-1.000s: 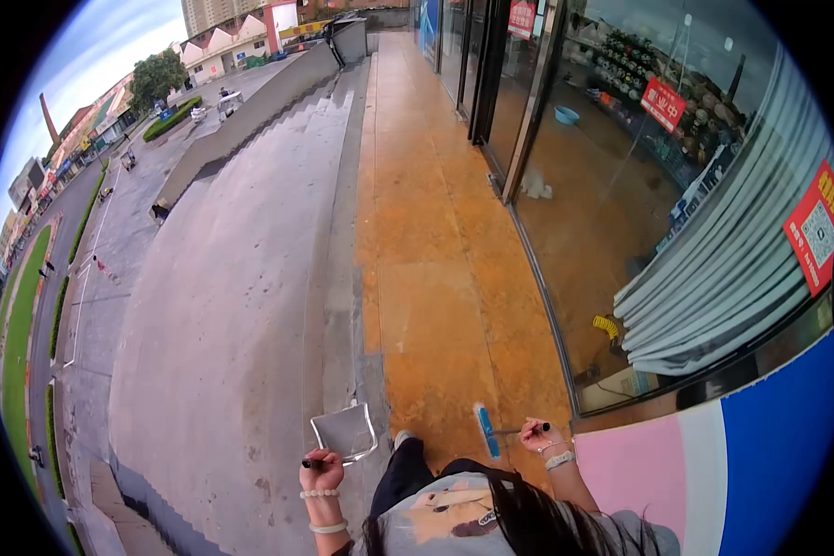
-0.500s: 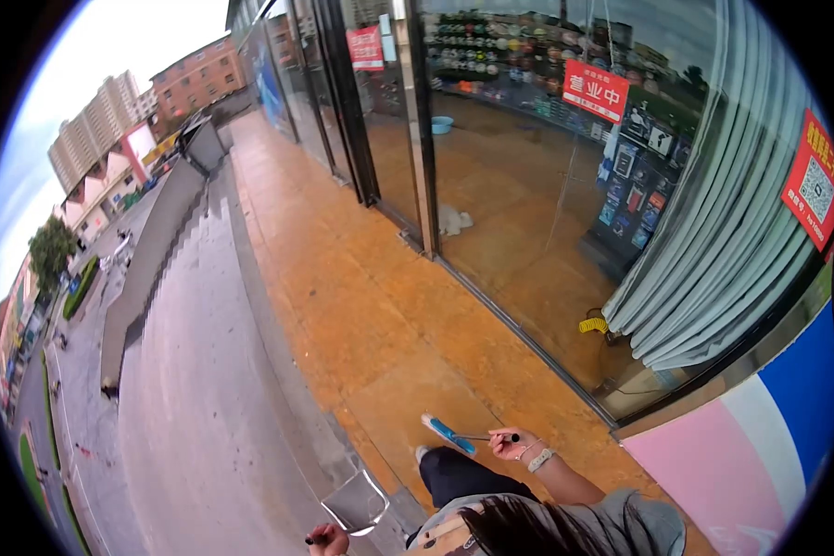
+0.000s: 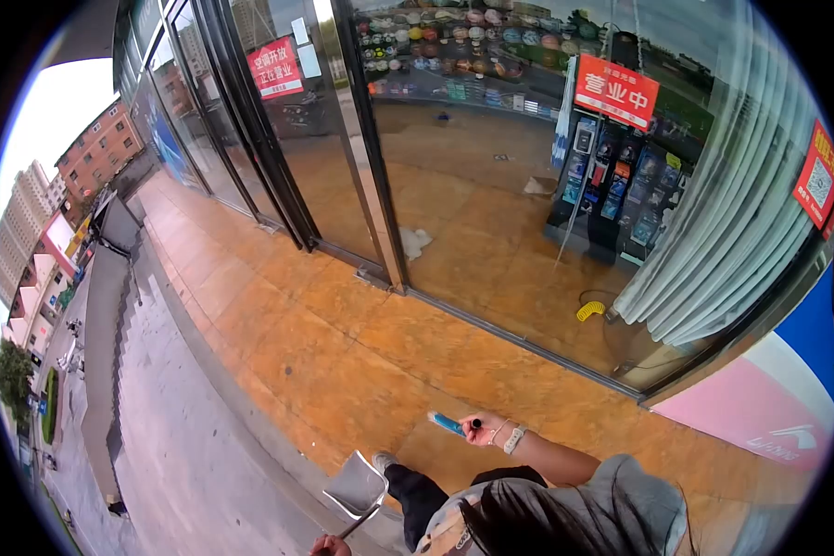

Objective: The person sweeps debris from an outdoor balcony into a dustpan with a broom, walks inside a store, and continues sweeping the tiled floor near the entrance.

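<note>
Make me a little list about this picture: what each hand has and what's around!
place: orange tiled walkway outside a glass shopfront
left hand: at the bottom edge, gripping the long handle of a metal dustpan
right hand: gripping the handle of a blue brush
behind the glass: shelves of balls, a grey curtain, a yellow coil on the floor
signs: red sign with white writing
to the left: grey steps

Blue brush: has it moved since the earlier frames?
Yes. The blue brush, in the right hand, was close beside the edge of the pink wall panel; now it lies well left of it, over the orange paving. The camera swung too.
</note>
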Demonstrator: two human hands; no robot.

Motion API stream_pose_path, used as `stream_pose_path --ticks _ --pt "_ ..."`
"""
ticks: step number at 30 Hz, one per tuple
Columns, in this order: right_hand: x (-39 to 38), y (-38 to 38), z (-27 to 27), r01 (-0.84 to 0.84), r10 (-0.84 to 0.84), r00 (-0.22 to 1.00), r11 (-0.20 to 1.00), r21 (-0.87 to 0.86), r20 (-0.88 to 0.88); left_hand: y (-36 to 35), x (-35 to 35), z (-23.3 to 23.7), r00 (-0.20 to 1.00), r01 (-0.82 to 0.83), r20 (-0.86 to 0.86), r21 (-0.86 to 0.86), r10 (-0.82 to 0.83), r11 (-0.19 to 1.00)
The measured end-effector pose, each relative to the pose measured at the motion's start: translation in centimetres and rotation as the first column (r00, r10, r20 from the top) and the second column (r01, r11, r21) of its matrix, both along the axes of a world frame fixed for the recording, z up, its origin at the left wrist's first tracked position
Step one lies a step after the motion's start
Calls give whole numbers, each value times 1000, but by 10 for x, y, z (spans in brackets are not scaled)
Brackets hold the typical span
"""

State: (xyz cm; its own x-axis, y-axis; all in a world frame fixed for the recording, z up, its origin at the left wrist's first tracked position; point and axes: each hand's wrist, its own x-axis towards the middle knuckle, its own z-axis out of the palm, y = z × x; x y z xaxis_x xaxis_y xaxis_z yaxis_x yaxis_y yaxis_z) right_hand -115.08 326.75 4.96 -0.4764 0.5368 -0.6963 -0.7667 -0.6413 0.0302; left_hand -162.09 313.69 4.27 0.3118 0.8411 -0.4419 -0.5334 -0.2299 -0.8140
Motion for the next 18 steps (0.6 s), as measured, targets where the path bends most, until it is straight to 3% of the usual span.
stream_pose_path --ticks 1,3,6,10,12,18 --pt "-4 14 1 11 -11 1000 1000 -7 2 37 -14 -11 979 45 -196 -57 -55 997" --pt "-19 46 17 60 -61 993 998 13 96 100 -43 -7 807 100 -559 -186 -189 977" --pt "-45 90 23 69 -73 988 997 34 139 182 -28 63 823 91 -551 -110 -137 990" --pt "-75 168 32 69 -103 962 988 141 251 288 -46 73 776 138 -591 -184 -222 973" --pt "-88 197 34 78 -121 954 983 163 275 334 -50 80 701 277 -641 -160 -313 948" --pt "-137 315 30 75 -103 972 988 136 209 463 -55 78 642 354 -687 -128 -341 926"
